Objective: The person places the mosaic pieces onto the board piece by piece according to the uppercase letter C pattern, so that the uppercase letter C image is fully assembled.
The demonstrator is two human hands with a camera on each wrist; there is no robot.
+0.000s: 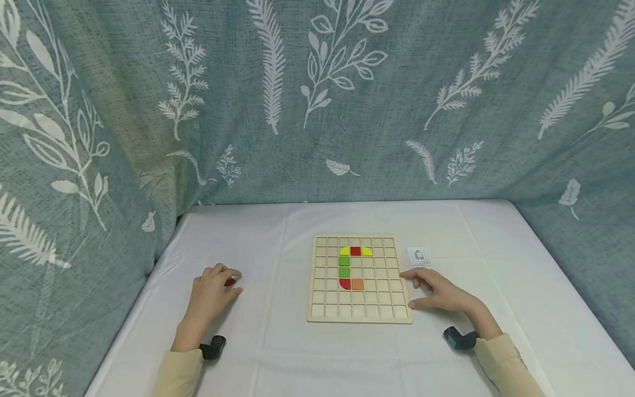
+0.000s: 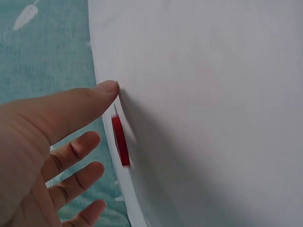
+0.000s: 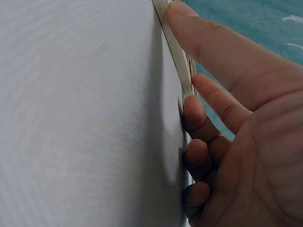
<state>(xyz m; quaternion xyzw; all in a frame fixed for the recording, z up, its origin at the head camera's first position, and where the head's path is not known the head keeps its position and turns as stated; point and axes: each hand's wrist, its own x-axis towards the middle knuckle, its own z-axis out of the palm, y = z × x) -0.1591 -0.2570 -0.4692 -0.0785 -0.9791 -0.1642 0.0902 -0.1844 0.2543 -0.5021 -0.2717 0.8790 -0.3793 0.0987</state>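
My left hand point(image 1: 210, 295) rests low over the left of the white table, thumb and fingers spread. Between them lies a small red piece point(image 1: 230, 282); the left wrist view shows this red piece point(image 2: 120, 141) on the cloth, apart from the thumb. A wooden grid board point(image 1: 382, 298) lies flat, carrying yellow, red, green and orange pieces in a C-like shape. At its right edge, the thumb and index finger of my right hand point(image 1: 441, 292) touch the rim, its other fingers bent. The right wrist view shows the thumb against the board's side point(image 3: 173, 47).
A small printed card point(image 1: 419, 256) with a coloured grid pattern lies right of the board, just beyond the right hand. Behind the white tablecloth point(image 1: 278, 353) hangs a teal curtain point(image 1: 297, 160) with white leaf prints.
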